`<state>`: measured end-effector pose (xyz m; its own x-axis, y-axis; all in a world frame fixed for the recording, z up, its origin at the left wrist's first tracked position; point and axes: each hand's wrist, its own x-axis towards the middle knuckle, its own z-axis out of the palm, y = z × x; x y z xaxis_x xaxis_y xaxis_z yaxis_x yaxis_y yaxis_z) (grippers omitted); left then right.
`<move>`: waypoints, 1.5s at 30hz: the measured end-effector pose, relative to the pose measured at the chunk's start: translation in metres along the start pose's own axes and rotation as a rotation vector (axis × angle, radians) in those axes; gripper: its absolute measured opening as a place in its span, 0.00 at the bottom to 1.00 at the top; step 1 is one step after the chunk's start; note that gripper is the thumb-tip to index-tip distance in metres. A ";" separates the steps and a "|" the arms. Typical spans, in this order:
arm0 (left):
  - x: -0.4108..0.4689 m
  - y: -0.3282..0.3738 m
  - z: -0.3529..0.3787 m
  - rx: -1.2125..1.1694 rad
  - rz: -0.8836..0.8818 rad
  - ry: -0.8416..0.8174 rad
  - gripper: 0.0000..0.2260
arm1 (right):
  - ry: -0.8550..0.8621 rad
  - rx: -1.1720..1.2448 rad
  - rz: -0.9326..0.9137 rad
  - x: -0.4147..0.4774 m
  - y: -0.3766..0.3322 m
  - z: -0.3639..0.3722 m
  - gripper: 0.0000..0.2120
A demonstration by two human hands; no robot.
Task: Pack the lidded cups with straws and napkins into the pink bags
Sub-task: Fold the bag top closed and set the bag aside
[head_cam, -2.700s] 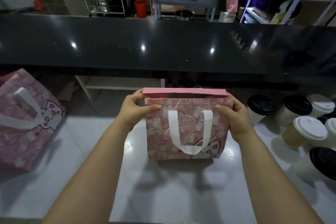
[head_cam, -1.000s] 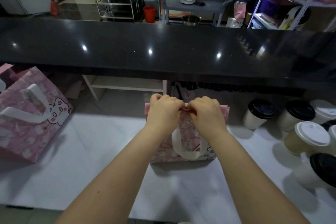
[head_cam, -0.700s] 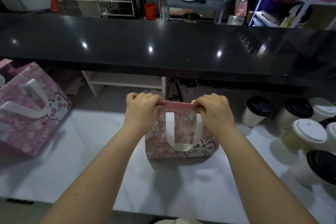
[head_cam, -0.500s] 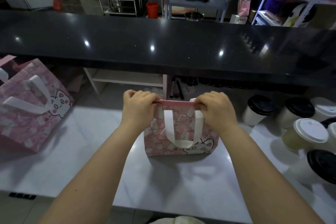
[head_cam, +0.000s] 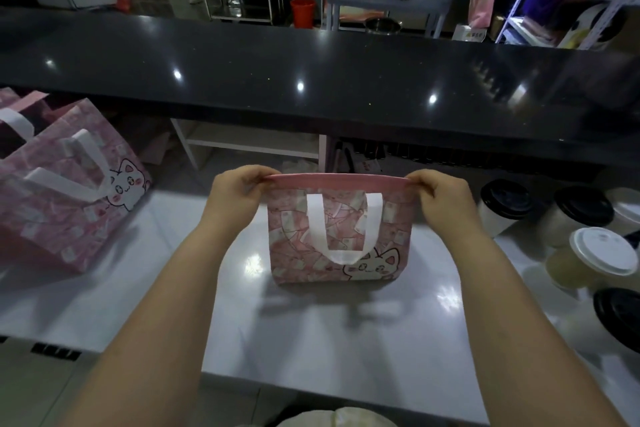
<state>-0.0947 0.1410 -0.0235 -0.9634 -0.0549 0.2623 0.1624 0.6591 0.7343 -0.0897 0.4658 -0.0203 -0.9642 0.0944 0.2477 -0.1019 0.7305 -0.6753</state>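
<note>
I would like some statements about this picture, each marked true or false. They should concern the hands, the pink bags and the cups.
1. The left hand and the right hand both pinch the top edge of the small pink bag. True.
2. The bag's white handle stands up above the rim. False: it hangs down the front face.
3. Every cup at the right has a black lid. False: a white-lidded cup stands among them.
4. A second pink bag sits at the left on the white counter. True.
</note>
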 end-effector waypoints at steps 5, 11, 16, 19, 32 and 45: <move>-0.003 0.003 -0.003 -0.091 0.023 0.160 0.16 | 0.128 0.147 -0.021 0.000 -0.008 0.011 0.16; -0.037 -0.023 0.008 -0.555 -0.188 0.176 0.20 | -0.015 0.650 0.141 -0.028 0.006 0.040 0.26; -0.096 -0.062 0.043 -0.673 -0.457 -0.131 0.26 | -0.197 0.698 0.392 -0.078 0.042 0.074 0.31; -0.105 -0.071 0.053 -0.721 -0.490 -0.119 0.25 | -0.239 0.757 0.434 -0.086 0.041 0.089 0.27; -0.133 -0.060 -0.008 -0.871 -0.473 0.347 0.14 | -0.267 0.934 0.229 -0.062 -0.037 0.118 0.21; -0.261 -0.045 -0.125 -0.746 -0.467 0.967 0.15 | -0.650 1.173 -0.039 -0.106 -0.181 0.190 0.21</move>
<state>0.1756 0.0316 -0.0469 -0.4690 -0.8832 0.0016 0.2355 -0.1233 0.9640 -0.0150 0.1953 -0.0563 -0.8628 -0.4888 0.1288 0.0357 -0.3131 -0.9490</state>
